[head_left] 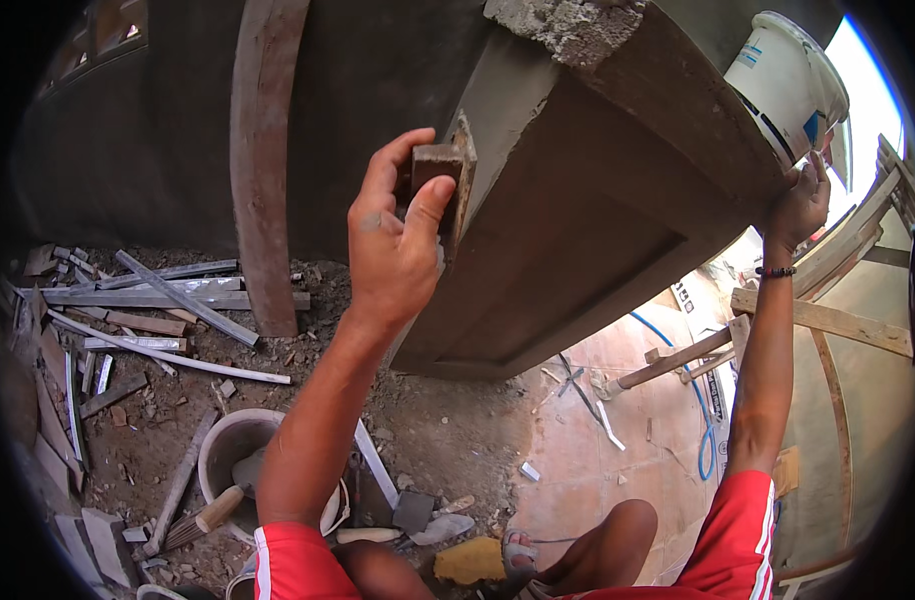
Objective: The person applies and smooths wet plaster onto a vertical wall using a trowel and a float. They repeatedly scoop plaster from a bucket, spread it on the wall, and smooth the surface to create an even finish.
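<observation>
My left hand (396,235) is closed around the block grip of a small wooden float (462,180). The float's flat face rests against the narrow grey side of a cement-plastered wall end (508,105). A smear of cement marks the back of that hand. Over on the right, my right hand (804,205) is raised by the far edge of the plastered panel (578,215), just below a white bucket (788,80). Its fingers are drawn together, and what they grip is too small to make out.
A wooden post (267,170) stands left of the panel. Metal and wood offcuts (168,295) litter the dirt. Below my left arm are a mortar bucket (228,445) and a brush (203,520). Wooden scaffold poles (678,360) and a blue hose (700,400) lie right.
</observation>
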Available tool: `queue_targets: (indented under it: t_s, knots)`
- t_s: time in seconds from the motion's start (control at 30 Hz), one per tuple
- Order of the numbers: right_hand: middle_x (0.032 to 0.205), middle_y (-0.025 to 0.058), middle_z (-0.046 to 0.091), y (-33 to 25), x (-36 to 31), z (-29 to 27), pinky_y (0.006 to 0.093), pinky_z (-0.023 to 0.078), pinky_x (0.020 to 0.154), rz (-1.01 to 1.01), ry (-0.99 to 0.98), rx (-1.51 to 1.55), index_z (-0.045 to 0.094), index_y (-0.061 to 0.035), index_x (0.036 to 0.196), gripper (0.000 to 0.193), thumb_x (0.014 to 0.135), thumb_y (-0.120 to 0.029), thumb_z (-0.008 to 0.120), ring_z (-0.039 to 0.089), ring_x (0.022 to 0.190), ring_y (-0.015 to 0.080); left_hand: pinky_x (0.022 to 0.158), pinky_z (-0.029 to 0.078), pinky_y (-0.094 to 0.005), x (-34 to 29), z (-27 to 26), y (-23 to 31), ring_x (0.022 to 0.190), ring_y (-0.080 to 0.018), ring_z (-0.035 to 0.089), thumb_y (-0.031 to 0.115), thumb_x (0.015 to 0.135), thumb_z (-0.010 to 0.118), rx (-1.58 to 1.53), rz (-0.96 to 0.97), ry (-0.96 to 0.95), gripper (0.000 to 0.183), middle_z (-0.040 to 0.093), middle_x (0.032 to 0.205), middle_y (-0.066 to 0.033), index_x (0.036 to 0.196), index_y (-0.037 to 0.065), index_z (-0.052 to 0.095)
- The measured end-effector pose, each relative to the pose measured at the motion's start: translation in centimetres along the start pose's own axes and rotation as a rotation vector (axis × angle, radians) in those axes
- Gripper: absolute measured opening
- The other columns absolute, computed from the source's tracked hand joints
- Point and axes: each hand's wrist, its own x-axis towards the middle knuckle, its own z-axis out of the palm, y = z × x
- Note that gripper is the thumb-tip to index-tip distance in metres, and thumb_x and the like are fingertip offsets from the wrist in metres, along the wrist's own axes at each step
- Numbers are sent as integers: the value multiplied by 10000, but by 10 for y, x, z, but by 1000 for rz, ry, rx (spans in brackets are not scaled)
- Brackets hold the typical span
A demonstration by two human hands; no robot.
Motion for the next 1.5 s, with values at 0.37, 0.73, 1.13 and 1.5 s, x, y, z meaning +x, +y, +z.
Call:
queue_targets:
  t_s: [0.37,0.73,1.13,1.5]
  knots:
    - [826,51,644,6,11,5,240,487,639,-54,26,4,652,26,1119,302,940,-144,478,590,689,102,824,470,-233,52,28,-17,903,-83,567,145,957,619,49,161,-142,337,634,995,-35,1259,8,559]
    - [920,56,673,9,12,-1,239,409,609,-81,-11,-50,640,51,1167,380,928,-132,409,507,671,100,809,471,-251,47,16,-31,894,-90,570,92,936,628,-88,-116,-31,320,646,975,-48,1238,1,570]
    - [859,36,630,15,17,-3,264,423,658,-124,-39,-52,634,50,1155,385,911,-147,412,513,716,117,802,485,-279,42,10,-53,864,-109,597,104,921,642,27,-175,42,314,671,959,-85,1210,-4,585]
    - [867,52,638,7,14,5,269,443,665,-148,-48,-37,631,57,1159,383,915,-140,411,534,730,119,775,506,-340,30,3,-64,858,-220,635,73,869,672,258,-155,215,306,653,991,-137,1142,-17,569]
